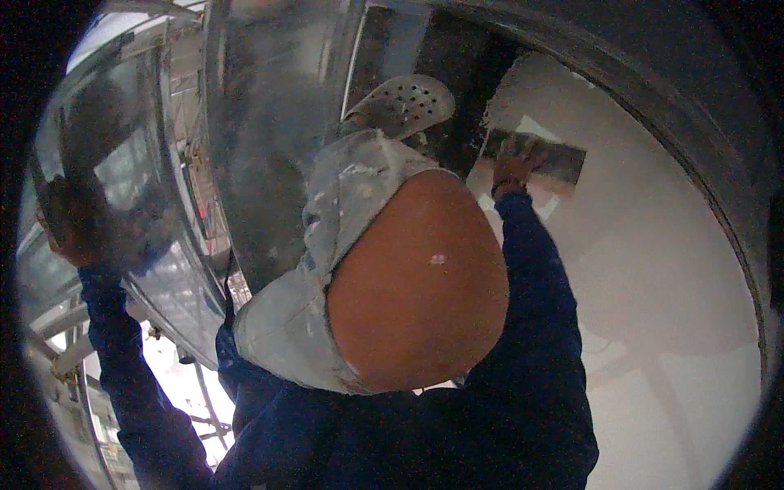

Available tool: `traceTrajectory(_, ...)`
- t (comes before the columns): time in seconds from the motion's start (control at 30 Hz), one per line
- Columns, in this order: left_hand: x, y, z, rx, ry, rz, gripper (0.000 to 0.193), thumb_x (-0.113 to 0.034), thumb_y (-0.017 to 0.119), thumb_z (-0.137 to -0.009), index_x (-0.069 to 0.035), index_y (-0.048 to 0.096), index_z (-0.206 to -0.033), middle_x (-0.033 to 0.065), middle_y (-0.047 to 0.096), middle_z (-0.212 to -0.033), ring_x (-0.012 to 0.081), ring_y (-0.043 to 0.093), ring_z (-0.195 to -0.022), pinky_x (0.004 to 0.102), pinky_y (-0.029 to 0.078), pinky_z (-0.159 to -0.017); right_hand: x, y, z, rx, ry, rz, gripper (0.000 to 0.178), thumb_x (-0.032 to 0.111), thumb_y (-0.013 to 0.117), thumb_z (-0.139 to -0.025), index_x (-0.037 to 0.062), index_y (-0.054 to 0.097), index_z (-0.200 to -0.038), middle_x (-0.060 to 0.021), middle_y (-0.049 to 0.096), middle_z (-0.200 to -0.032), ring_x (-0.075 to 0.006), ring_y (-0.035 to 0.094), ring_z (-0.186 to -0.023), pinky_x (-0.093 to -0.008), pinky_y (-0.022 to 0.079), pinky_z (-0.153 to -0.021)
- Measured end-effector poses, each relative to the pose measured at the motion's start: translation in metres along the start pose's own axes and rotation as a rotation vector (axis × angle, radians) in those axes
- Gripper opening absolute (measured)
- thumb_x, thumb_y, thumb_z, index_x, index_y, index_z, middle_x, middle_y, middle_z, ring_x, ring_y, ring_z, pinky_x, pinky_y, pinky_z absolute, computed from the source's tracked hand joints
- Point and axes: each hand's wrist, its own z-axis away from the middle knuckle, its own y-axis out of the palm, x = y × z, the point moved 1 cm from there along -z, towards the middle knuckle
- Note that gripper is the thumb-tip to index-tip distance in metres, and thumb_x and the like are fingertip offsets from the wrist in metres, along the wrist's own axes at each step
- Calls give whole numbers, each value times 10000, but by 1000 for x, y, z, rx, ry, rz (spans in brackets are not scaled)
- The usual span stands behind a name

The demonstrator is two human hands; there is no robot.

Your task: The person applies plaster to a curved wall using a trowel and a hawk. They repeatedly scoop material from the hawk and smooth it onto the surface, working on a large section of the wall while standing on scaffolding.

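Observation:
My right hand is on a flat, rectangular plastering trowel, whose dark blade lies against a white-coated surface. The fingers reach over the back of the blade; its handle is hidden beneath the hand. To the left of the trowel the coating ends in a ragged edge beside a dark strip. At the far left, my left hand is against or close to a shiny, reflective panel. Its fingers are dark and blurred, and whether they grip an edge cannot be made out.
My bent knee, in torn, stained pale jeans, fills the middle. Ahead of it a pale clog with holes rests near the dark strip. A grey panel stands left of my leg. Metal poles are at lower left. A dark curved edge bounds the coating.

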Motion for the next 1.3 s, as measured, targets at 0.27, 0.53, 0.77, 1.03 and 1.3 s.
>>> traceTrajectory(0.27, -1, 34, -18, 144, -96, 346, 300, -344, 592, -730, -100, 584, -905, 45, 583, -924, 210, 550, -893, 277, 462, -717, 50, 56, 114, 256, 4, -556, 423, 349, 472, -805, 184, 421, -1191, -93, 396, -1216, -297, 340, -1137, -600, 132, -956)
traceTrajectory(0.53, -6, 9, -7, -95, -6, 291, 329, -321, 626, -709, -66, 558, -905, 93, 571, -921, 240, 544, -881, 292, 442, -761, -83, -83, -43, -28, 323, -226, 476, 333, 317, -862, 163, 257, -1303, -58, 255, -1346, -430, 177, -1215, -724, 94, -853)
traceTrajectory(0.77, 6, 42, 11, -227, -133, 825, 330, -278, 606, -745, -21, 541, -942, 115, 562, -903, 257, 542, -865, 312, 447, -751, -102, -24, -117, -248, 455, -135, 475, 365, 295, -871, 159, 259, -1298, -53, 221, -1363, -370, 152, -1245, -709, 93, -868)
traceTrajectory(1.03, 20, 32, -5, -279, 233, 174, 266, -314, 553, -750, -57, 567, -820, 115, 582, -886, 243, 552, -848, 339, 457, -646, -60, 11, -99, -241, 550, 401, 496, 408, 295, -866, 193, 235, -1308, -42, 204, -1370, -370, 125, -1251, -673, 81, -904)
traceTrajectory(1.3, 1, 26, -1, -141, 25, 613, 330, -265, 563, -762, -24, 541, -987, 134, 546, -985, 267, 528, -931, 316, 434, -790, -5, -52, 30, 403, 206, -446, 480, 366, 323, -860, 173, 275, -1296, -53, 257, -1347, -372, 160, -1241, -691, 76, -886)
